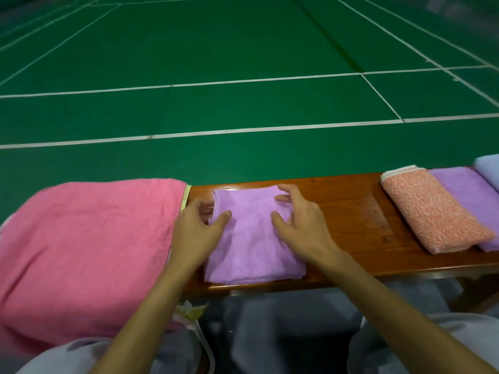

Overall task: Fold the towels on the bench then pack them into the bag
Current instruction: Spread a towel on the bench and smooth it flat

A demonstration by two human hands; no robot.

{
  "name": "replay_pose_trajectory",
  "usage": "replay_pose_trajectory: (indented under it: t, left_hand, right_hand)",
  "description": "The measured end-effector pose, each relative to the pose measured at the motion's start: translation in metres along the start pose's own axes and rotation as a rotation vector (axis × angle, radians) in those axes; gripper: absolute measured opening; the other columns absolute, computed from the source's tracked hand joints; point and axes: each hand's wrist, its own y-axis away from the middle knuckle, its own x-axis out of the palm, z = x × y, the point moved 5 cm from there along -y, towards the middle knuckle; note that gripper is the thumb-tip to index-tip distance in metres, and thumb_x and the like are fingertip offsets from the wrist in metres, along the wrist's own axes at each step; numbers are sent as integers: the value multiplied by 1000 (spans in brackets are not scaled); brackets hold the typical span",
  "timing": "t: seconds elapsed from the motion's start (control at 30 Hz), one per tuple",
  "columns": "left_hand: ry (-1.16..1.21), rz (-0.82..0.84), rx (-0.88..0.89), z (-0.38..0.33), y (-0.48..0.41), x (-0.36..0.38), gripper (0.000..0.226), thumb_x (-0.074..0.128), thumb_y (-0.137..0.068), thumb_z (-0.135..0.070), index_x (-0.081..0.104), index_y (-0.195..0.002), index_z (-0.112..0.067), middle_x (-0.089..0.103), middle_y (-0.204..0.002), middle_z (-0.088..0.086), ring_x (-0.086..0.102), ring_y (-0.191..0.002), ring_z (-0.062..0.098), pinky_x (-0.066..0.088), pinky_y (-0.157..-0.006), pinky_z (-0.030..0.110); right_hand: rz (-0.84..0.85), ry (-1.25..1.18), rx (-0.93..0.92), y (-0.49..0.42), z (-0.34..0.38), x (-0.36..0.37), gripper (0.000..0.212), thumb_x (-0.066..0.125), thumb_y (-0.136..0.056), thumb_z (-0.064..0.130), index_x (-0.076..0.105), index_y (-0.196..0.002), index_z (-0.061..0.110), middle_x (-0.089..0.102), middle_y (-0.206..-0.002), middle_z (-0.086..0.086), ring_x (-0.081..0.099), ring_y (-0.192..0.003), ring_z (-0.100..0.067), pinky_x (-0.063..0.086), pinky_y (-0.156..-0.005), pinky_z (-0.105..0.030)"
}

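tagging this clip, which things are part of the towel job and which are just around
Job: folded lilac towel under left hand and right hand; spread pink towel; folded orange speckled towel; folded purple towel; pale blue towel; brown wooden bench.
Just around: green court floor with white lines.

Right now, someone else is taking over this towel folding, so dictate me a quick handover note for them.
Left hand: at the left edge of the lilac towel, thumb on top; a grip is unclear.
Right hand: fingers spread, tips resting on the same towel.
Done: the lilac towel lies folded mid-bench. The orange towel and purple towel lie folded next to each other at the right. A pale blue towel beyond them is cut off by the frame.
Left: the pink towel lies spread open at the left, unfolded. Every towel seen is on the bench, none packed; no bag clearly in view.
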Motion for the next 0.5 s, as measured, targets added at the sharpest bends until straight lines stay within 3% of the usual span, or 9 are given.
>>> replay_pose_trajectory:
  t: [0.07,0.1,0.17,0.23,0.3,0.4,0.5]
  left_hand:
    - [-374,-134,295,-8,7,-3,47,65,-92,-50,64,-123,-16,68,-119,1,62,-109,24,50,-93,39]
    - [-440,-117,427,-11,11,3,55,57,-94,-52,61,-132,-13,64,-133,6,56,-123,28,46,-104,42]
    - [-488,12,562,-11,18,23,65,38,-102,-50,46,-153,-11,42,-161,11,32,-152,29,27,-123,47]
    - [-607,155,573,-7,22,45,68,18,-105,-50,22,-163,-15,13,-171,3,1,-160,21,9,-129,46]
    - [-724,261,536,1,25,61,73,1,-102,-54,5,-165,-17,-5,-172,-1,-16,-158,17,2,-129,46]
    - [-774,305,450,12,24,68,88,-22,-91,-65,-5,-164,-19,-15,-170,-3,-23,-155,14,-6,-129,44]
    - [-748,277,398,15,18,65,84,-14,-93,-62,-6,-164,-18,-17,-169,-4,-23,-155,12,-7,-129,42]
  right_hand:
    - [-110,290,-186,4,13,3,56,57,-94,35,49,-144,12,63,-138,-10,68,-108,-32,57,-90,-45]
    - [-105,370,-269,6,18,9,61,53,-95,38,47,-147,7,58,-145,-14,62,-122,-34,55,-98,-46]
    - [15,441,-374,9,23,26,69,40,-101,42,34,-156,2,35,-163,-18,32,-150,-36,32,-121,-50]
    - [170,486,-377,13,17,42,73,28,-101,44,20,-162,5,14,-171,-13,4,-159,-30,12,-127,-52]
    - [288,539,-350,18,4,53,75,19,-99,46,13,-163,8,7,-171,-10,-6,-158,-27,9,-127,-56]
    - [378,607,-317,17,-12,54,78,6,-98,55,5,-165,13,-3,-172,-4,-14,-158,-23,2,-127,-54]
    - [383,633,-267,12,-22,42,82,1,-96,59,-1,-165,15,-11,-171,-1,-20,-156,-19,-2,-128,-51]
